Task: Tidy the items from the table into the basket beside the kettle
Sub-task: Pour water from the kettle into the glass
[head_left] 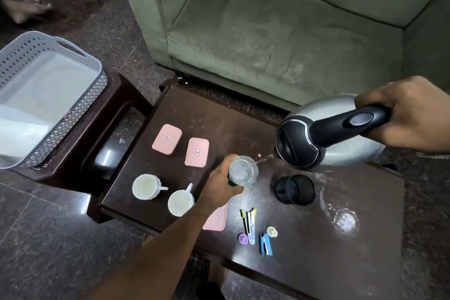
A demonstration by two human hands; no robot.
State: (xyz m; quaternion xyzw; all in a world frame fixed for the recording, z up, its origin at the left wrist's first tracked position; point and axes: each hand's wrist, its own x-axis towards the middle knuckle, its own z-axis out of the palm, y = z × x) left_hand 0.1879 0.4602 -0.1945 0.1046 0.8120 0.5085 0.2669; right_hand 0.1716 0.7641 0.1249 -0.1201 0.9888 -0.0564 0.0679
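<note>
The grey plastic basket with little holes point(60, 95) sits on a low dark stool at about nine o'clock from the dark brown wooden table point(316, 263). It looks empty, so none of the tidying seems done yet.

On the table the things wait. Two pink flat boxes with lids point(167, 139) lie near the middle, and a third pink box point(215, 220) peeks out from under the arm. Two white cups with handles point(146, 186) stand at about eight o'clock. A black mesh pen cup point(295, 189) stands at about three o'clock from the glass. Some pens, a blue stapler point(265, 243) and small caps lie at five o'clock. A second clear glass point(343, 217) lies on its side at four o'clock.

The left hand point(219, 187) is wrapped around a clear drinking glass point(243, 171), likely to keep it steady. The right hand point(411, 114) is closed tight on the black handle of the shiny silver kettle point(323, 134), which is tipped so water runs from its spout into the glass. A little water looks to splash by the rim. The kettle is up in the air at two o'clock, so the basket is not beside it right now.
</note>
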